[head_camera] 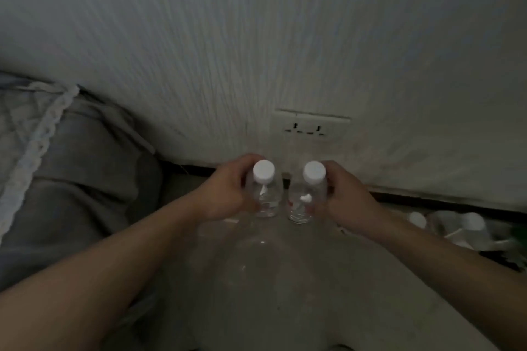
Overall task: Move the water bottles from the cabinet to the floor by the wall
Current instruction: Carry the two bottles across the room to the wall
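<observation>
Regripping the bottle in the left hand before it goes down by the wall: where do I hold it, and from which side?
Wrap the clear upper body of the left bottle just below its white cap, coming from its left. It stands upright, the other bottle is close on its right and the wall lies behind, so that side is open.

The room is dim, and a pale wall with fine vertical ribbing fills the upper half of the view, with a white double socket plate set low in it. A dark skirting strip runs along its foot where it meets the bare grey floor. At the left lies rumpled grey bedding edged with a white braided trim.
</observation>
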